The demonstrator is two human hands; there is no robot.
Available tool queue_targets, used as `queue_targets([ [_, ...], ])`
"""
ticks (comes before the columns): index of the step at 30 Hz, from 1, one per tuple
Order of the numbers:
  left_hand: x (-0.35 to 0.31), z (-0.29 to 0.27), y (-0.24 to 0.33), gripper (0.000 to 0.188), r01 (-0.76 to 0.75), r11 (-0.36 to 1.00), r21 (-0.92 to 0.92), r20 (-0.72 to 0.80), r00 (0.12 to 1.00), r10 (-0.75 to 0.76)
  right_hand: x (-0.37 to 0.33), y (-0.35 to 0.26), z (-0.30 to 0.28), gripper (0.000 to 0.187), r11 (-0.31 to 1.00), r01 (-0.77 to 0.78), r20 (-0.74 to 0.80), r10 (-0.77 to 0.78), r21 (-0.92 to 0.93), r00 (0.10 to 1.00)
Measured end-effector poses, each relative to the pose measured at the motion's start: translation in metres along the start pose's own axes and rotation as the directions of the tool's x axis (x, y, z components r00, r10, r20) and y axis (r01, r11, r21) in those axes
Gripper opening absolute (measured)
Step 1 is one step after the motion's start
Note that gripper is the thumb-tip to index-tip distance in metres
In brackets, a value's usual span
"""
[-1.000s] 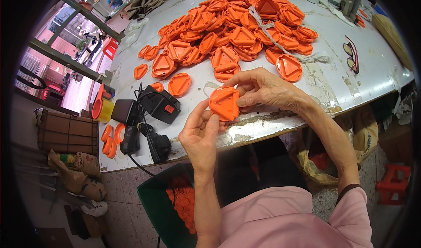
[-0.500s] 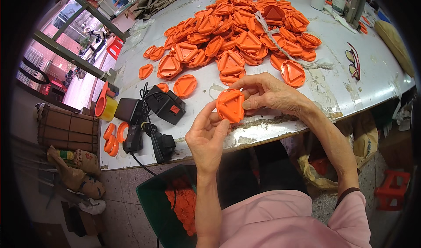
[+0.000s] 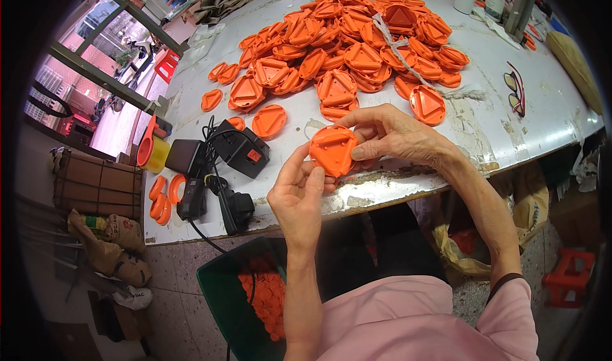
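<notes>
Worn white round table (image 3: 510, 138), paint flaking along the near edge. Far across it, big heap of orange rounded-triangle plastic caps (image 3: 344, 48). Near left, below the table, green plastic bin (image 3: 223, 297) partly filled with orange parts. On the table's left, black power adapters with cables (image 3: 223, 163). Over the near edge, one orange rounded-triangle plastic cap (image 3: 333, 149), pinched between both hands: right hand (image 3: 395, 138) gripping its right side, left hand (image 3: 299, 195) holding its lower left corner with fingertips.

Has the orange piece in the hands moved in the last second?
No, barely. The orange piece stays between both hands, just right of the black adapter, over the table edge.
</notes>
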State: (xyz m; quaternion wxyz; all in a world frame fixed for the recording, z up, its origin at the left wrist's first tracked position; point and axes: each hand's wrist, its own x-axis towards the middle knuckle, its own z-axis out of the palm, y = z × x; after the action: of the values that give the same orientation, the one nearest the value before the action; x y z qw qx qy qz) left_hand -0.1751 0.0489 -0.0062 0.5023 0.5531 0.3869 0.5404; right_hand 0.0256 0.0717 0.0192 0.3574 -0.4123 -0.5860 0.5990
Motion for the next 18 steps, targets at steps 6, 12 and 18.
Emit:
queue_targets([
  [6,0.000,0.003,-0.003,0.034,-0.009,1.000,-0.008,-0.031,0.999,0.009,-0.003,-0.003,0.001,0.062,1.000,0.011,0.019,-0.010,-0.023,1.000],
  [12,-0.001,0.004,-0.005,0.031,-0.052,0.996,0.072,-0.035,0.998,0.054,-0.002,-0.001,0.001,0.054,0.998,0.045,0.022,-0.044,-0.045,0.999],
  [18,0.001,0.005,-0.005,0.028,-0.066,0.995,0.074,-0.053,0.996,0.070,-0.001,0.004,-0.004,0.051,0.996,0.071,-0.035,-0.073,-0.062,0.997],
])
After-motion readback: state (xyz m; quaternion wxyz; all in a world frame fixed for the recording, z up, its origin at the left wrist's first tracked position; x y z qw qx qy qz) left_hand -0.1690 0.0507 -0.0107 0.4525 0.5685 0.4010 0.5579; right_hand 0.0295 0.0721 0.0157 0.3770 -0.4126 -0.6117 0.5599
